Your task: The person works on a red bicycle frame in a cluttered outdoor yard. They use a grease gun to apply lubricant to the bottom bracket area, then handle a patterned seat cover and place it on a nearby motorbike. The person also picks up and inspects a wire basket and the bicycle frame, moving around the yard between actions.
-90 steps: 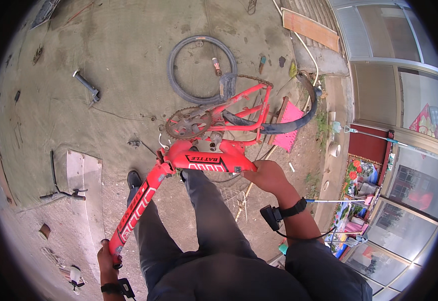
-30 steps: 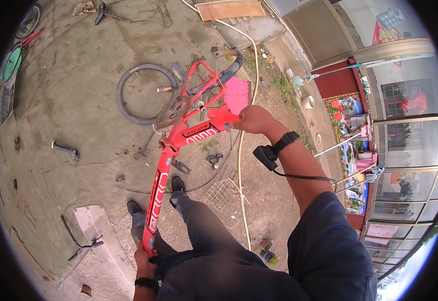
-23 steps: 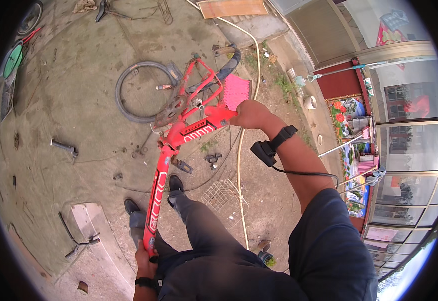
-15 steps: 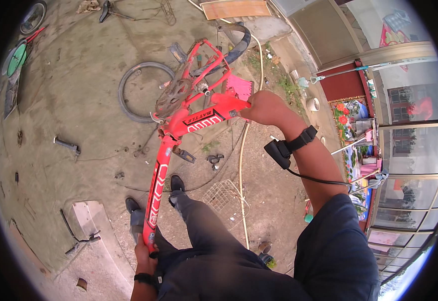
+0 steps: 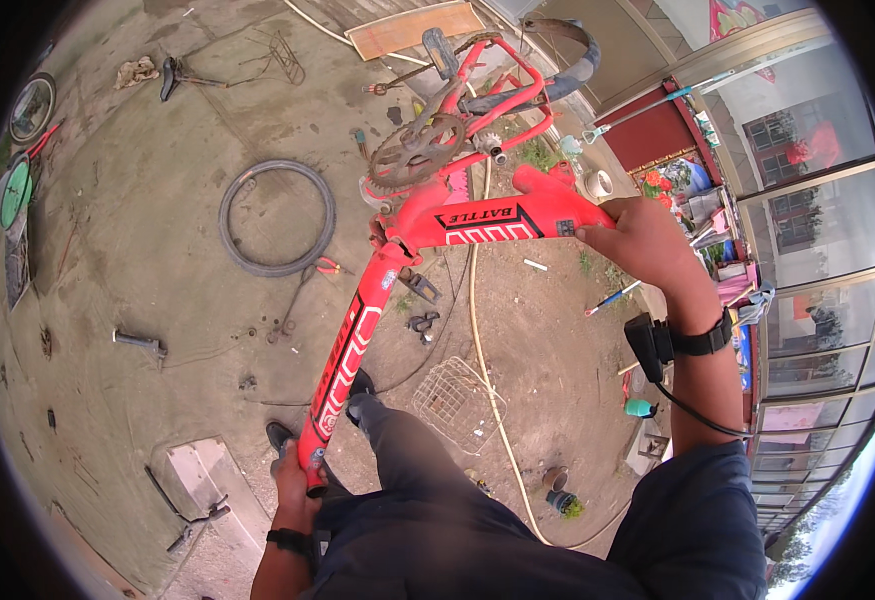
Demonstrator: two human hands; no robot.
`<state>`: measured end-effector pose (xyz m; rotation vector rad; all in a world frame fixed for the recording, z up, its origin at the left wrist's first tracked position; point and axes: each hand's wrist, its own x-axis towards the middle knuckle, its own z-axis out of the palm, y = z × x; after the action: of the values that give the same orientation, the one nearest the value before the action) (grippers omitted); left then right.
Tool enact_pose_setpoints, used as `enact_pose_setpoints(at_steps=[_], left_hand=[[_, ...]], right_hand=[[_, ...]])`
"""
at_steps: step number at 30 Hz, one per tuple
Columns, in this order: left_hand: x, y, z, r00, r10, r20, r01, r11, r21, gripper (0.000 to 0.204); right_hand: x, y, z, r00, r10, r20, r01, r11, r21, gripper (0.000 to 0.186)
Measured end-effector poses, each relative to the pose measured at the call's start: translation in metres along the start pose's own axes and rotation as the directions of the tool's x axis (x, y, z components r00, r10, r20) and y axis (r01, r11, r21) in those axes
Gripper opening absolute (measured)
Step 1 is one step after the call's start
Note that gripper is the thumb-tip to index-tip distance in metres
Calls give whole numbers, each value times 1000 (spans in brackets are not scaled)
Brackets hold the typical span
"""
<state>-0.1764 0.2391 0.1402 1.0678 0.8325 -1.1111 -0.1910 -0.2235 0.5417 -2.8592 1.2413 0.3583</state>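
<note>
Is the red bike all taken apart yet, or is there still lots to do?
Partly. A loose black tyre and wire basket already lie on the ground. In hand: the left hand and right hand both grip the red bicycle frame, lifted up. Its toothed chainring and pedal crank remain attached.

Bare dirt ground carries a tyre, wire basket and hose

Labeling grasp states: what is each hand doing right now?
Left hand: closed on the red bicycle frame, lower end.
Right hand: closed on the frame's upper end.
</note>
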Motion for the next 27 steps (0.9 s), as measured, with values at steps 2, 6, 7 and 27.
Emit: enact_pose_setpoints(at_steps=[2, 6, 7, 27], left_hand=[[5, 7, 17, 1000, -10, 0, 10, 999, 53, 38], [12, 12, 44, 991, -76, 114, 61, 990, 131, 37], [14, 10, 54, 985, -94, 146, 71, 985, 156, 37], [83, -23, 216, 928, -372, -8, 320, 786, 530, 37]], right_hand=[[-17, 21, -13, 997, 73, -20, -74, 997, -23, 41], [-55, 61, -25, 989, 134, -66, -138, 989, -55, 43], [-62, 75, -27, 982, 173, -75, -178, 981, -71, 43], [-7, 289, 72, 898, 393, 196, -403, 915, 15, 44]])
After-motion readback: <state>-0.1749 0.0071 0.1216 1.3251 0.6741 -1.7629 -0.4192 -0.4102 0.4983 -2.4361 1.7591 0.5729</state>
